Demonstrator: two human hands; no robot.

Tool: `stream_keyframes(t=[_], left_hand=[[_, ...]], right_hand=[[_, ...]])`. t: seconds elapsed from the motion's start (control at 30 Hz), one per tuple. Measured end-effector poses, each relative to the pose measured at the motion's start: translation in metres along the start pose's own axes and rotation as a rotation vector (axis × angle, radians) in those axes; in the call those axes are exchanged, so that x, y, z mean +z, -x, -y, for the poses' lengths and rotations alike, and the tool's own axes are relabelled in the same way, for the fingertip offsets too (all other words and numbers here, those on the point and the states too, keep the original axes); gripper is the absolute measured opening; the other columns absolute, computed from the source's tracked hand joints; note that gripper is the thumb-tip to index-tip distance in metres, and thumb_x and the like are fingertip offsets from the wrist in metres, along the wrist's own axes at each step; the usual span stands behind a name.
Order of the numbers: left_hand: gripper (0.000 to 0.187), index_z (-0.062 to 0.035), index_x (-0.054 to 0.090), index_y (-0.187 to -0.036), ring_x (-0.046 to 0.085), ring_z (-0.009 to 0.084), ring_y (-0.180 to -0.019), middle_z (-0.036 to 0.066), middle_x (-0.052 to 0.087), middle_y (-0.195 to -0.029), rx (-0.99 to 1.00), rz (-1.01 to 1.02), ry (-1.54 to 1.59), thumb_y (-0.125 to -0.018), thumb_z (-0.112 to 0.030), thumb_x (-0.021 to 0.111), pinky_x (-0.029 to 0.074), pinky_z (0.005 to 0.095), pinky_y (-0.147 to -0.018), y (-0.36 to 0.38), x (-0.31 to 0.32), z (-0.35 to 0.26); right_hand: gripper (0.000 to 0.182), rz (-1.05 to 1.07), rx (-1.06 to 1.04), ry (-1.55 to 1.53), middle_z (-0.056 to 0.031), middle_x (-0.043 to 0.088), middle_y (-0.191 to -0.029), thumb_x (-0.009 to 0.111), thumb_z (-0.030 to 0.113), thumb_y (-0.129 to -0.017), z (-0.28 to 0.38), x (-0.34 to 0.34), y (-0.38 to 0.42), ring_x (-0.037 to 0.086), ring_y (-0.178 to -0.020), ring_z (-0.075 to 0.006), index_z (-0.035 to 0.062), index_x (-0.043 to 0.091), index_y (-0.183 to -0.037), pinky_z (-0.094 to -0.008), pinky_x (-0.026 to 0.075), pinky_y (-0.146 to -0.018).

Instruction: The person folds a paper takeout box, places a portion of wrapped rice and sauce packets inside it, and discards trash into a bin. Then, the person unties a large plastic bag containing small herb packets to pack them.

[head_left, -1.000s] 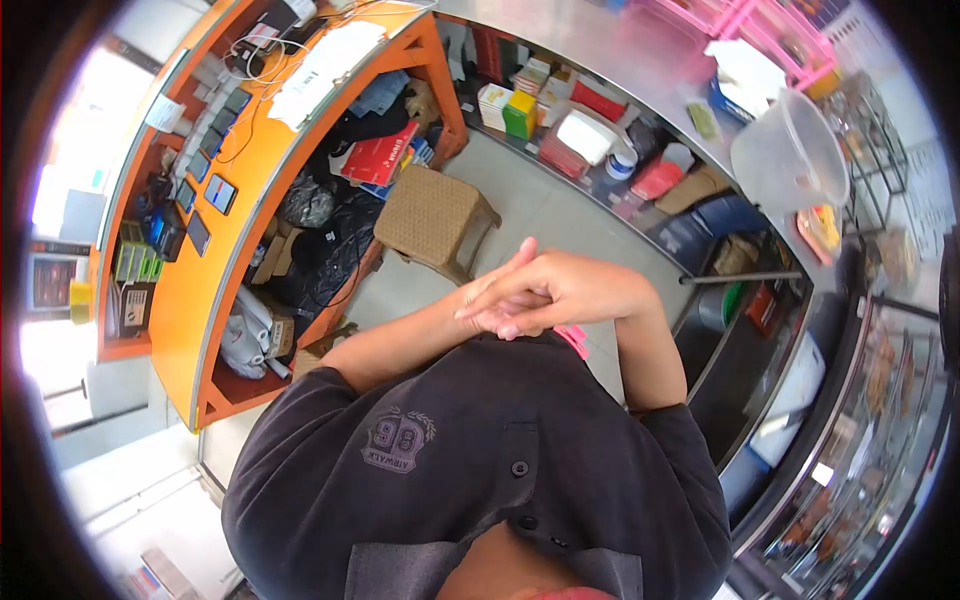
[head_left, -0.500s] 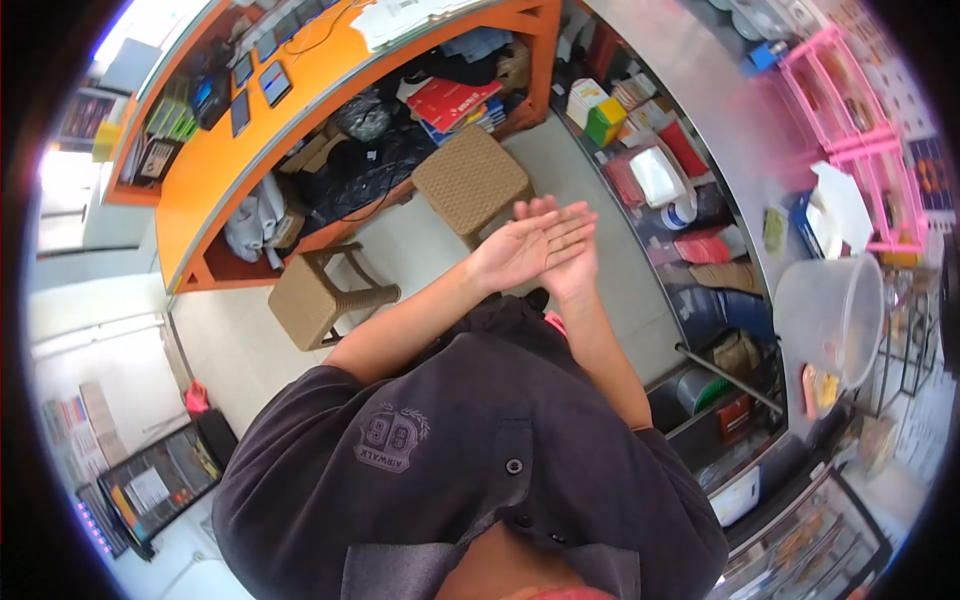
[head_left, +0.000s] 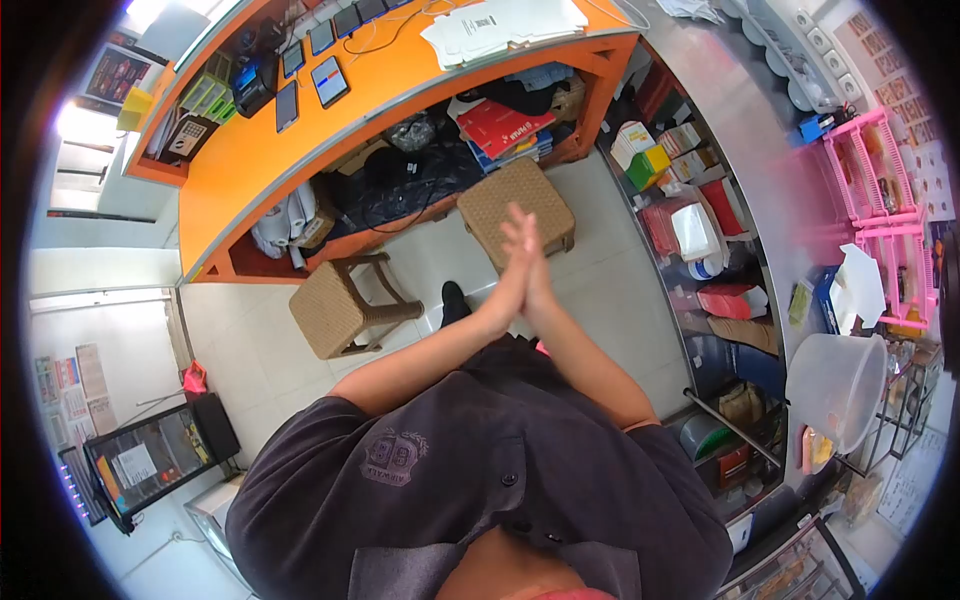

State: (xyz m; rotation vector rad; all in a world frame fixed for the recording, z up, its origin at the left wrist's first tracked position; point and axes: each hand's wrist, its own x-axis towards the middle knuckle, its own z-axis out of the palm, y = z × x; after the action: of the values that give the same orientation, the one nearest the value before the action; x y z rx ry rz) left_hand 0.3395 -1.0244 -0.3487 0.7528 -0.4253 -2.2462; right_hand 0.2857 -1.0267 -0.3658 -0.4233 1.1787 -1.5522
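Note:
My left hand [head_left: 513,283] and my right hand [head_left: 537,268] meet palm to palm in front of my chest. The fingers of both are stretched out and point away from me, with no object seen between them. Beyond the fingertips is a brown woven-pattern stool [head_left: 495,200], partly covered by my hands. A second brown stool [head_left: 328,308] stands to the left, nearer to my left forearm.
An orange counter [head_left: 215,215] curves along the far left, bearing phones [head_left: 330,80] and white papers [head_left: 478,35]. On the right, a metal counter [head_left: 735,140] holds a pink rack [head_left: 868,165] and a clear plastic tub [head_left: 835,385]. Packed shelves lie below it.
My hands have turned from slanting across each other to upright palms pressed together, shifting slightly left in view. The whole scene has moved right and a dark shoe now shows.

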Motion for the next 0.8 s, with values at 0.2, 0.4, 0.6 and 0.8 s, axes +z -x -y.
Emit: stream_keyframes(t=[0.2,0.4,0.6,0.8], left_hand=[[0.052,-0.0015,0.036,-0.131,0.035,0.0226,-0.124,0.014,0.04,-0.132,0.36,-0.207,-0.704,-0.094,-0.036,0.029,0.022,0.0309,-0.104,-0.073,-0.15,-0.07],[0.024,-0.0039,0.061,-0.102,0.063,0.0152,-0.083,0.011,0.061,-0.1,0.15,-0.397,-0.678,-0.08,-0.002,0.055,0.048,0.0242,-0.065,-0.126,-0.338,-0.13],[0.035,-0.0057,0.066,-0.074,0.063,0.0195,-0.073,0.008,0.064,-0.068,-0.459,-0.426,-1.943,-0.083,-0.036,0.051,0.048,0.0364,-0.072,-0.107,-0.418,-0.224],[0.033,-0.0044,0.066,-0.077,0.062,0.0249,-0.068,0.011,0.064,-0.073,-0.42,0.189,-2.262,-0.081,-0.035,0.054,0.048,0.0363,-0.069,-0.186,-0.51,-0.198]], right_hand=[[0.061,0.06,0.316,0.003,-0.0095,0.037,-0.136,0.036,0.051,-0.089,-0.044,0.098,-0.016,0.033,-0.125,-0.0207,0.0087,0.037,-0.133,-0.0369,0.021,-0.104],[0.049,0.14,0.648,-0.289,-0.0106,0.052,-0.119,0.046,0.035,-0.088,-0.093,0.1,-0.069,0.048,-0.112,-0.0212,0.0101,0.041,-0.13,-0.0381,0.036,-0.095],[0.037,-0.186,0.557,-0.65,-0.0083,0.06,-0.096,0.047,0.027,-0.086,-0.114,0.063,-0.079,0.057,-0.087,-0.0218,0.0086,0.053,-0.117,-0.0382,0.044,-0.087],[0.021,-0.536,0.847,-0.758,-0.0073,0.061,-0.086,0.049,0.019,-0.082,-0.209,-0.041,-0.105,0.057,-0.078,-0.0222,0.0057,0.059,-0.096,-0.0387,0.047,-0.079]])
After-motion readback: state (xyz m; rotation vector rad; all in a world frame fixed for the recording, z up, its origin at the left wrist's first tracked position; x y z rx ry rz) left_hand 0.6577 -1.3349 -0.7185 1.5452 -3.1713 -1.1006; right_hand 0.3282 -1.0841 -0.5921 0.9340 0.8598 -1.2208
